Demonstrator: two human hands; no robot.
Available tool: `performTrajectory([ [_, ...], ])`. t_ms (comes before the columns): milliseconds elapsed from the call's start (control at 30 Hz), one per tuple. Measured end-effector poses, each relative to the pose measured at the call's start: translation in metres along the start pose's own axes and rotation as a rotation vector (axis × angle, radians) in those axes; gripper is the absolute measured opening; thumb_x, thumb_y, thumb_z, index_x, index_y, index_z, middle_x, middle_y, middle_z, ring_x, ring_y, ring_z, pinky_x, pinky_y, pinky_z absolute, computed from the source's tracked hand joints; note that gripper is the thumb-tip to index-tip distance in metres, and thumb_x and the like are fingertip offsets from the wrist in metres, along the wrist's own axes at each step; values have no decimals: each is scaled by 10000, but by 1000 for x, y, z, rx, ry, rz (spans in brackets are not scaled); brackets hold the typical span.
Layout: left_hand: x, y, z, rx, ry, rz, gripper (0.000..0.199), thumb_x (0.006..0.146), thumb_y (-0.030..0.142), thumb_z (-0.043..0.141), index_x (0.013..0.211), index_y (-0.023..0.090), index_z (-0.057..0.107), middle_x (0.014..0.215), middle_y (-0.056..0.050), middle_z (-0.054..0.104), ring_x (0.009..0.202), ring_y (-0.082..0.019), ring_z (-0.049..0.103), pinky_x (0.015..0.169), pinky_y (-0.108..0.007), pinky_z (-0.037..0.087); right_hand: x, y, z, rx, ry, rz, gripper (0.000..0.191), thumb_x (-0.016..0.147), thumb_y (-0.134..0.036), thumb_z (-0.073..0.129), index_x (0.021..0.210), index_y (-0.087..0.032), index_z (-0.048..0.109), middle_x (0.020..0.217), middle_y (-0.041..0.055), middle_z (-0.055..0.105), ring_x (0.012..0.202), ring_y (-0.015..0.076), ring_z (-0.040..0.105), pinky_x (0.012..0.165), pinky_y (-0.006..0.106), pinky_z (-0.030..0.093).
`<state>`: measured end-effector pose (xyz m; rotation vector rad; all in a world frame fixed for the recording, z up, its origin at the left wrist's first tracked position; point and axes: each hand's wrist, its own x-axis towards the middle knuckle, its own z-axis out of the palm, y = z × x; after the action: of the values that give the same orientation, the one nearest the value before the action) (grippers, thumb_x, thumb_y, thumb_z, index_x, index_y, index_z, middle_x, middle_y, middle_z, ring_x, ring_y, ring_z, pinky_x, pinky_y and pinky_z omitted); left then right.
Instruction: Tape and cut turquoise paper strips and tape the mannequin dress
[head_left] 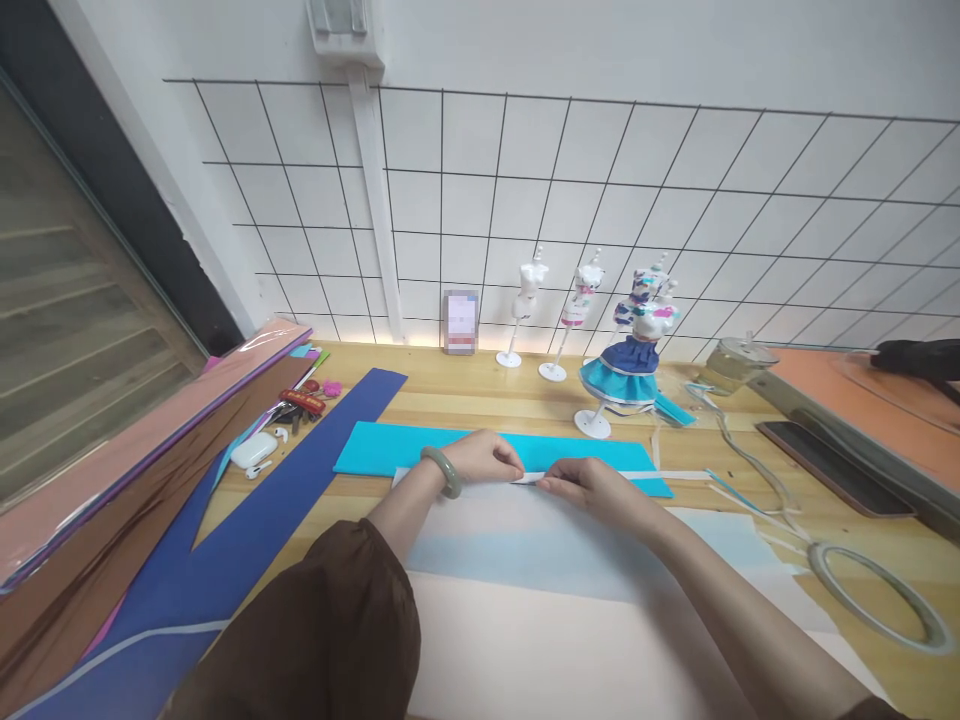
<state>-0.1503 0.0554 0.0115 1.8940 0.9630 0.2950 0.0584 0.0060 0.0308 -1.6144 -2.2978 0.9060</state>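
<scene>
My left hand (486, 458), with a green bangle on the wrist, pinches a narrow white strip (667, 474) at the top edge of a pale translucent sheet (517, 640). Just to its right, my right hand (581, 482) holds the same strip between closed fingertips, a small gap between the two hands. The strip runs on to the right past my right hand. Behind both hands a folded turquoise piece (420, 445) lies flat, partly covered by them and the sheet.
Small dress forms (593, 425), one in a blue skirt, stand at the back beside a propped phone (460, 322). Left are blue strips (262, 540), brown sheets and an earphone case (253, 450). Right are a tape roll (877, 598), dark phone (834, 467) and lidded cup (739, 362).
</scene>
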Motion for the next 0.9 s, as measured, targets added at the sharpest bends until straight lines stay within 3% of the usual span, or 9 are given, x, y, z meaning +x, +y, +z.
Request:
performTrajectory([
  [500,-2,2,-1,4,-11,15,281,704,348,536,864,165,676,835,-22,667,766,-142,581,604,-205,408,0,3,5,31,30,-2,424,786,-562,421,765,-200,642,728,8,626,651,152,520,532,243,347],
  [900,-20,6,-29,134,-66,-70,217,662,317,575,808,193,677,792,11,665,721,-126,575,594,-200,399,-1,5,3,67,14,-2,467,761,-593,431,806,-187,657,738,21,632,640,156,505,548,252,361],
])
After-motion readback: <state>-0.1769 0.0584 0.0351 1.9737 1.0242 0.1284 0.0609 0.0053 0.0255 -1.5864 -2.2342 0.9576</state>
